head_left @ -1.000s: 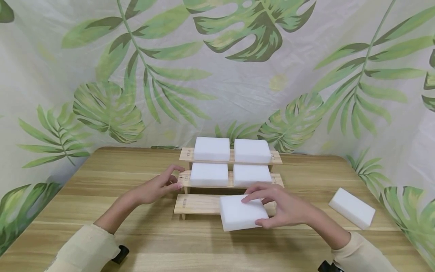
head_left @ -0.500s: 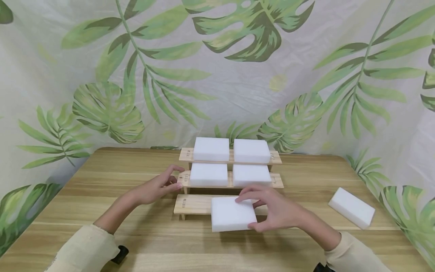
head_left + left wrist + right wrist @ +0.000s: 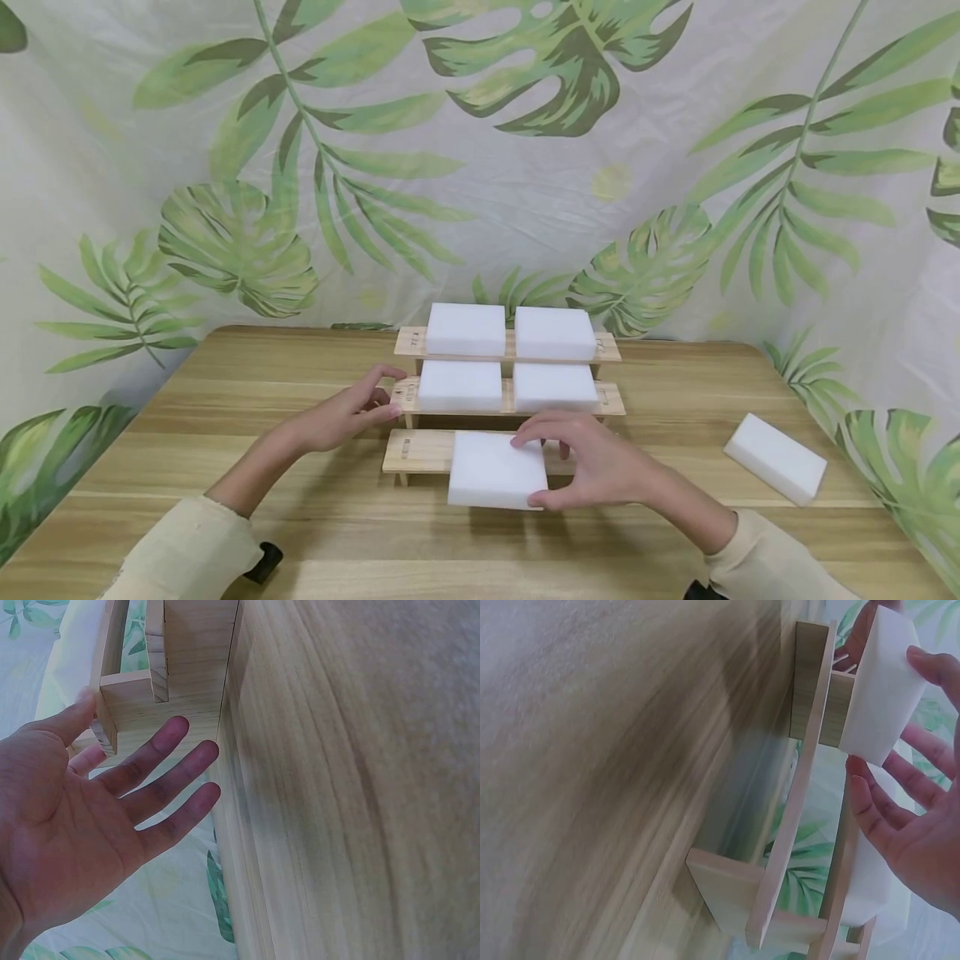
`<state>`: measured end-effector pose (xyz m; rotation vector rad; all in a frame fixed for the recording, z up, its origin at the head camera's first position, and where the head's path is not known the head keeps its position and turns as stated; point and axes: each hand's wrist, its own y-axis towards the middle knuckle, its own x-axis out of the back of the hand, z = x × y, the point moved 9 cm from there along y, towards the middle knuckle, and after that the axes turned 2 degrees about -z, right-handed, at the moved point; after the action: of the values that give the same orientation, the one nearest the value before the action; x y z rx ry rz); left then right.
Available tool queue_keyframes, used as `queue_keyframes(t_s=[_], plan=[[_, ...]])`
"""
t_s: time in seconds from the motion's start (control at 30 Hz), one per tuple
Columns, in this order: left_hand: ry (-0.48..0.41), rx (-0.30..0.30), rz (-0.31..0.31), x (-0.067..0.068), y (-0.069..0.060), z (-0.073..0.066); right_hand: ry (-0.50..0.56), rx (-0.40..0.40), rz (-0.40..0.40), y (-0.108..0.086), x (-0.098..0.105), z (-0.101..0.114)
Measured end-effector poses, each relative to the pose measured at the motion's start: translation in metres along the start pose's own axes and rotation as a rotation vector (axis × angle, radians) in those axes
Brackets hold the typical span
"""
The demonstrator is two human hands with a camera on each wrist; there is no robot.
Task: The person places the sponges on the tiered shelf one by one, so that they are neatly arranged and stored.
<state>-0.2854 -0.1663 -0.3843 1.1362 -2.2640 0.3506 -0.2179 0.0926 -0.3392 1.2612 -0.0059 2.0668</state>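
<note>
A wooden stepped stand [image 3: 423,450] with three tiers rises in the middle of the table. My right hand [image 3: 600,458] pinches a white sponge block [image 3: 495,467] between thumb and fingers. In the right wrist view that sponge [image 3: 881,690] hangs tilted above the lowest board, with a gap under it. My left hand [image 3: 341,417] holds the left end of the middle tier by thumb and index finger; its other fingers extend loosely in the left wrist view. White sponges [image 3: 460,385] sit in pairs on the middle and top tiers.
One more white sponge [image 3: 776,458] lies on the wooden table [image 3: 337,533] at the right. Behind the table hangs a leaf-patterned cloth [image 3: 525,208]. The lowest tier's left part shows bare wood.
My right hand has carried the white sponge leftward in front of the lowest tier. My left hand stays at the stand's left end.
</note>
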Motion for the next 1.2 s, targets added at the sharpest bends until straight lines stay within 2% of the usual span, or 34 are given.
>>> queue_keyframes(t_s=[0.3,0.6,0.8,0.97,1.1,1.2], plan=[[0.016,0.004,-0.004,0.000,0.002,0.001,0.005,-0.090,0.035,0.008,-0.014,0.000],[0.017,0.005,-0.001,0.000,0.001,0.000,-0.118,-0.127,0.046,0.015,-0.023,0.002],[0.006,-0.003,0.004,-0.001,0.001,0.000,-0.219,-0.166,0.103,0.019,-0.030,0.000],[0.008,-0.001,0.002,-0.001,0.001,0.001,-0.275,-0.167,0.134,0.017,-0.030,0.003],[0.003,-0.005,0.005,-0.001,0.001,0.002,-0.279,-0.214,0.178,0.014,-0.030,0.003],[0.003,-0.004,0.003,-0.001,0.001,0.002,-0.240,-0.252,0.216,0.012,-0.030,0.002]])
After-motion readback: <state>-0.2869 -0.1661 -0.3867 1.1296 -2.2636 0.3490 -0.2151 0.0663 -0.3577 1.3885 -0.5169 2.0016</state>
